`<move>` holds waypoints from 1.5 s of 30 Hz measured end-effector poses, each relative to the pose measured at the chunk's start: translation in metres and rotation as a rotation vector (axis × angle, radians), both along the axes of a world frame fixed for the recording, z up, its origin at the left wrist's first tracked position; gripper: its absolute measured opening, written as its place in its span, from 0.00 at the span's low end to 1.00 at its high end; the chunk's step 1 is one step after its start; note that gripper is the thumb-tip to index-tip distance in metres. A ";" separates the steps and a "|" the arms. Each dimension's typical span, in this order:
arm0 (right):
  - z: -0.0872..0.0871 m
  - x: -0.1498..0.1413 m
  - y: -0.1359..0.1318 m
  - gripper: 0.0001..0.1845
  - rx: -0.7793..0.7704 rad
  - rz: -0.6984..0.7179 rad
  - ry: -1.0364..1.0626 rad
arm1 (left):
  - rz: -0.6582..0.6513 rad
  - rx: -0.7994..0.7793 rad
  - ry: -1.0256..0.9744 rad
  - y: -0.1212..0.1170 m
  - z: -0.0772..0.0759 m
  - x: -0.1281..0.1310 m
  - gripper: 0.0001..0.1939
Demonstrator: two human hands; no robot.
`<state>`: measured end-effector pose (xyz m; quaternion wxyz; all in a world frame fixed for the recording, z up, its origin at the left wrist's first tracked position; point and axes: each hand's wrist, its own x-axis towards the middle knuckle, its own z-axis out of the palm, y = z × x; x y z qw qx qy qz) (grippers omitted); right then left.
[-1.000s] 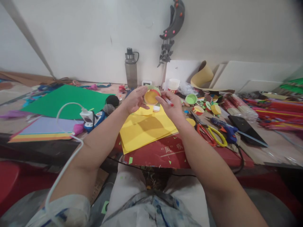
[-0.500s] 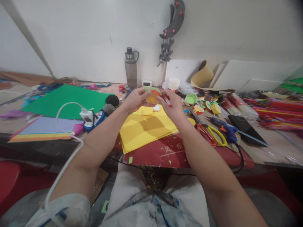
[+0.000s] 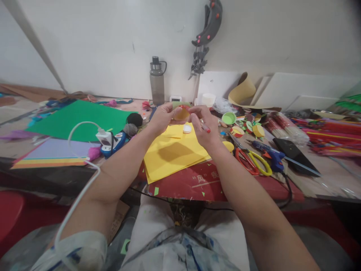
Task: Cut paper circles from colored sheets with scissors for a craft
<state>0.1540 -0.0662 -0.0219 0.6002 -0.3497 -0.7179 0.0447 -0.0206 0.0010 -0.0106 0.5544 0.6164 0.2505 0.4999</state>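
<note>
My left hand (image 3: 161, 120) pinches a small round yellow-orange craft piece (image 3: 181, 115) with green and red at its upper edge, raised above the table. Its exact make is partly covered by fingers. My right hand (image 3: 208, 124) has fingertips at the piece's right side, and a red-and-white pen (image 3: 205, 127) is tucked in its grip, its end jutting out by the palm. Beneath both hands lie yellow sheets (image 3: 169, 160), with a smaller yellow piece (image 3: 174, 131) and a white round lid-like item (image 3: 187, 129) on top.
Scissors (image 3: 255, 162), a blue glue gun (image 3: 275, 158) and a black phone (image 3: 295, 154) lie on the right. Behind stands a grey bottle (image 3: 157, 86). Green sheet (image 3: 81, 120), a power adapter (image 3: 105, 140) and its white cable (image 3: 84, 184) are left. Pipe cleaners (image 3: 335, 135) are far right.
My right hand has turned slightly and its fingers have shifted on the round piece. The pen's end has swung a little right and down. The round piece looks tilted differently.
</note>
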 end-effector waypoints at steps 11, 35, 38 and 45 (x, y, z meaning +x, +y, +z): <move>-0.001 0.001 0.001 0.12 0.022 -0.025 -0.051 | -0.014 0.030 0.006 -0.001 0.000 0.001 0.23; 0.002 0.003 -0.001 0.18 0.019 -0.092 0.072 | 0.024 -0.061 -0.077 -0.007 0.008 0.000 0.23; 0.002 0.003 0.000 0.19 0.032 -0.088 0.080 | 0.022 -0.065 -0.083 -0.007 0.009 -0.001 0.23; 0.003 0.003 -0.002 0.19 0.023 -0.109 0.089 | 0.007 -0.062 -0.115 -0.007 0.011 -0.003 0.23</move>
